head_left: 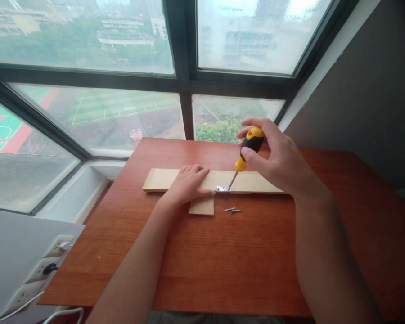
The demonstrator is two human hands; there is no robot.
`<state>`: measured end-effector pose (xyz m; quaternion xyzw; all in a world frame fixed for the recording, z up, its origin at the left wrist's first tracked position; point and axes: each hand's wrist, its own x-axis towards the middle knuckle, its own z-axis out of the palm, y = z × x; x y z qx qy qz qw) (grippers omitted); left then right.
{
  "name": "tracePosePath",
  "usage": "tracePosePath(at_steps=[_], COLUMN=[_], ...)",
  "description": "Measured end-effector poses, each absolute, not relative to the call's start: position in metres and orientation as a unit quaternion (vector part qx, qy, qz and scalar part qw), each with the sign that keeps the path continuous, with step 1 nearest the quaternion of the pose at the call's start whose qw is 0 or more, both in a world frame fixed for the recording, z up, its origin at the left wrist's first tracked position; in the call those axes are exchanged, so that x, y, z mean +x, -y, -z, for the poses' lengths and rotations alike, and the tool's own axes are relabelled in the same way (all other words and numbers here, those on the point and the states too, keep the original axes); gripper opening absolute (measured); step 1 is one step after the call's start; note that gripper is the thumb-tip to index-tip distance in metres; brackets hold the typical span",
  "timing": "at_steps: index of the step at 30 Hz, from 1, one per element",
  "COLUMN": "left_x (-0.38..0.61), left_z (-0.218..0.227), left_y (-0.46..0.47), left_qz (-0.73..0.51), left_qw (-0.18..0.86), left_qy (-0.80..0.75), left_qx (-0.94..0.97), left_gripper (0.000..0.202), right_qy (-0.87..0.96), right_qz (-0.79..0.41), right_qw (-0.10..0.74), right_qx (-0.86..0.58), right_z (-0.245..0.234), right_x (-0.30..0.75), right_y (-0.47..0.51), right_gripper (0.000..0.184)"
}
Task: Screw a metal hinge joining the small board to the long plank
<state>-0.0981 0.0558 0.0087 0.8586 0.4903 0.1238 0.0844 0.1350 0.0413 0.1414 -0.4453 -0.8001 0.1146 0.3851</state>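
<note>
My right hand grips a yellow-and-black screwdriver by its handle, tilted, its tip resting on a small metal bracket. The bracket sits at the front edge of a long pale wooden board lying across the reddish-brown table. My left hand lies flat on the board just left of the bracket, fingers pressed down together. A short wooden piece juts toward me from under that hand. Two loose screws lie on the table just in front of the bracket.
The table stands against a large window with dark frames. A grey wall rises at the right. At the lower left, a white power strip with plugs and white cables lies beside the table's edge.
</note>
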Motion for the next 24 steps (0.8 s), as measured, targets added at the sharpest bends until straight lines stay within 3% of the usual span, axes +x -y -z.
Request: tracePosePath(at_steps=[2,7,13,18,24], left_x=[-0.0981,-0.0979,-0.098,-0.098,-0.0978], left_z=[-0.0089,-0.01,-0.009,-0.0077,-0.0084], left_y=[-0.0557,-0.0551,-0.0554,-0.0559,-0.0557], left_qz=[-0.122,-0.119,-0.119,-0.118,-0.115], left_qw=[0.083,0.077,0.076,0.071,0.071], left_qy=[-0.49,-0.489,-0.49,-0.49,-0.492], left_qx=[0.859,0.861,0.86,0.861,0.86], left_gripper=[0.068,0.069,0.069,0.07,0.071], right_qy=[0.805,0.79,0.81,0.793,0.802], right_qz=[-0.15,-0.038,-0.151,-0.037,-0.171], right_qw=[0.388,0.381,0.347,0.337,0.355], right_qx=[-0.424,-0.479,-0.448,-0.505,-0.449], right_z=[-0.1421,-0.1422,-0.1452,-0.1437,-0.1428], right_x=[0.1357,0.1354,0.1397,0.138,0.1398], right_y=[-0.0404,-0.0426,-0.0397,-0.041,-0.0405], right_gripper=[0.038,0.031,0.048,0.043,0.052])
